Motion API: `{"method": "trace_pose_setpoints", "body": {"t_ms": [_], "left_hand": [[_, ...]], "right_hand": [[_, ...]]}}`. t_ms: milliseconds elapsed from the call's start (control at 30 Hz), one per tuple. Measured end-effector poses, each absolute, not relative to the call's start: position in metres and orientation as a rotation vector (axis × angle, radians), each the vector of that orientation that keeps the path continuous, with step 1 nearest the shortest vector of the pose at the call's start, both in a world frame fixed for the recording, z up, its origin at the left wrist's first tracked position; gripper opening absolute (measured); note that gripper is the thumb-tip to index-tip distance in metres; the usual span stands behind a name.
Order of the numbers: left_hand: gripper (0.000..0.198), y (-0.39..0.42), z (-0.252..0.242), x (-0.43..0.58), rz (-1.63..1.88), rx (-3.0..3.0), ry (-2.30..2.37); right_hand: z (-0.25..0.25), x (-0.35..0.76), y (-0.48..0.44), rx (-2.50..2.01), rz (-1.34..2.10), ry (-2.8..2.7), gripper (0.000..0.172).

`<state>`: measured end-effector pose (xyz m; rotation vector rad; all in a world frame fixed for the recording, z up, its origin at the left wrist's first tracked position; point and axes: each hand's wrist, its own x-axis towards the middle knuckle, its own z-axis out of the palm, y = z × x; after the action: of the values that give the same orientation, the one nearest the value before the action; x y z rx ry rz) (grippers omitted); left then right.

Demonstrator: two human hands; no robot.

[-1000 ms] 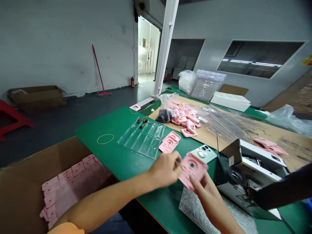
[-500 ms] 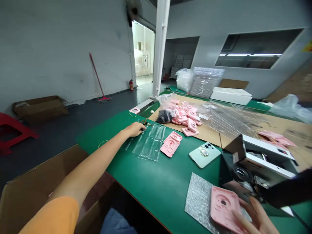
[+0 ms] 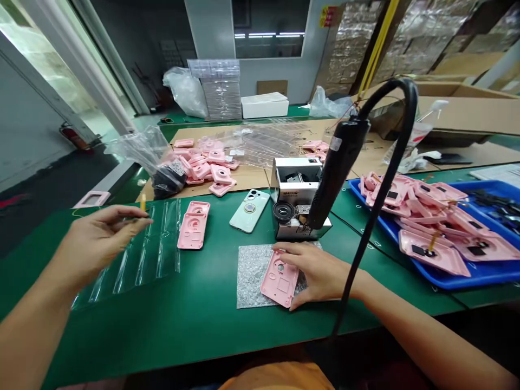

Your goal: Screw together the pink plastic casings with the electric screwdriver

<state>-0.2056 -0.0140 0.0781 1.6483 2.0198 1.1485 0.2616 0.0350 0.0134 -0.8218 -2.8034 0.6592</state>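
Observation:
My left hand [image 3: 108, 233] is raised above a clear plastic sheet with pockets [image 3: 152, 249]. Its thumb and fingers pinch a small part, of which a yellow flex cable [image 3: 143, 202] sticks up; the rest is hidden by the fingers. With fingers and thumb at its edges, my right hand [image 3: 323, 269] grips a pink plastic shell [image 3: 279, 279], inner side up, on a grey bubble-wrap sheet [image 3: 249, 276]. Two more pink shells [image 3: 193, 230] lie overlapping beside the pocket sheet. A pale green phone [image 3: 249, 211] lies between them and a white box [image 3: 300, 168].
A black electric screwdriver [image 3: 339, 168] hangs from a yellow cord, its cable looping down past my right forearm. The blue tray [image 3: 422, 271] at right holds pink shells with flex cables. Loose pink shells [image 3: 207, 165] are heaped on cardboard. A round black speaker [image 3: 283, 212] leans before the box.
My view has swung to the right. My left hand has lifted off the far end of the pocket sheet and drawn back with the small part. My right hand still has the pink shell.

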Motion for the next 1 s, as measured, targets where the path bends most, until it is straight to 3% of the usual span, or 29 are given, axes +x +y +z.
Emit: {"method": "trace_pose_setpoints", "body": {"t_ms": [67, 133, 200, 333, 700, 933, 1000], "left_hand": [[0.041, -0.022, 0.076, -0.148, 1.19, 1.623, 1.833], [0.03, -0.024, 0.067, -0.094, 1.087, 1.716, 1.617], [0.016, -0.023, 0.054, -0.051, 1.022, 1.882, 1.461], [0.011, -0.017, 0.023, 0.001, 0.963, 2.211, 1.201], [0.014, 0.005, -0.012, 0.015, 0.649, 2.488, 1.116], [0.014, 0.002, -0.014, 0.014, 0.584, 2.521, 1.146], [0.016, 0.0, -0.012, 0.014, 0.533, 2.571, 1.123]], "right_hand": [[0.01, 0.254, 0.037, -0.771, 0.691, -2.796, 0.071], [0.005, 0.248, 0.037, -0.724, 0.711, -2.763, 0.065], [-0.004, 0.242, 0.032, -0.767, 0.709, -2.686, 0.063], [-0.024, 0.234, 0.017, -1.037, 0.634, -2.414, 0.065], [-0.029, 0.23, 0.013, -1.099, 0.675, -2.336, 0.066], [-0.022, 0.236, 0.015, -0.971, 0.595, -2.432, 0.061], [-0.006, 0.25, 0.02, -0.826, 0.521, -2.459, 0.049]]}}
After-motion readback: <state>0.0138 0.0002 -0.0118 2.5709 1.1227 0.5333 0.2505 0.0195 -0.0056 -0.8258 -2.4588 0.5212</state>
